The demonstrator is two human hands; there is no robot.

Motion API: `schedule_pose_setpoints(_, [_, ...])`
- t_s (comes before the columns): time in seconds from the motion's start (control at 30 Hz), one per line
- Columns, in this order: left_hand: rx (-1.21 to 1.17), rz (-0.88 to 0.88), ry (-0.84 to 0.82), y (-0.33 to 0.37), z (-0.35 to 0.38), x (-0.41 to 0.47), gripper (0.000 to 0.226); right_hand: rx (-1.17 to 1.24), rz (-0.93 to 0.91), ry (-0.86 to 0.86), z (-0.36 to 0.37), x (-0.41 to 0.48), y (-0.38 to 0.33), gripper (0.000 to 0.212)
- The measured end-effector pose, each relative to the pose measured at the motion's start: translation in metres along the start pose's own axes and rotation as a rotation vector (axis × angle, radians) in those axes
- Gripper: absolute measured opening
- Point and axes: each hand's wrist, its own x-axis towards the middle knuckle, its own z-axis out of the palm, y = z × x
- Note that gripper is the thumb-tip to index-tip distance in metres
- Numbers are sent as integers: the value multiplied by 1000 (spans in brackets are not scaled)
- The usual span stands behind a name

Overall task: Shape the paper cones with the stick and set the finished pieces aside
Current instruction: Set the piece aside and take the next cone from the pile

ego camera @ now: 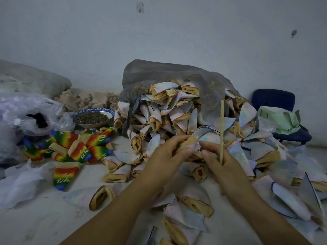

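Observation:
My left hand [164, 154] grips a pale cone piece [198, 138] whose rainbow side shows between the fingers. My right hand [219, 161] touches the same piece with its fingertips and holds a thin wooden stick [221, 124] upright between the fingers. A big heap of pale, inside-out cones [168, 114] spills from a grey plastic bag [159, 73] behind my hands. More of them lie loose around my forearms. A group of rainbow-coloured cones [79, 147] lies on the floor to the left.
A bowl of dark seeds [92, 118] stands left of the heap. Crumpled clear plastic bags [26, 114] sit at the far left. A dark blue chair [283, 112] with a green bag [281, 121] on it stands at the right by the wall.

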Motion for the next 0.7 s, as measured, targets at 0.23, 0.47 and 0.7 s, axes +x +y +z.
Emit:
schedule_pose_setpoints(0.23, [-401, -82, -240, 10, 2, -7, 35, 181, 41, -186, -1, -4, -8, 30])
schedule_pose_setpoints(0.47, [-401, -103, -281, 11, 1, -8, 32, 340, 115, -286, -5, 0, -9, 24])
schedule_pose_setpoints(0.7, [-184, -12, -175, 9, 5, -6, 23, 271, 66, -183, -5, -1, -9, 30])
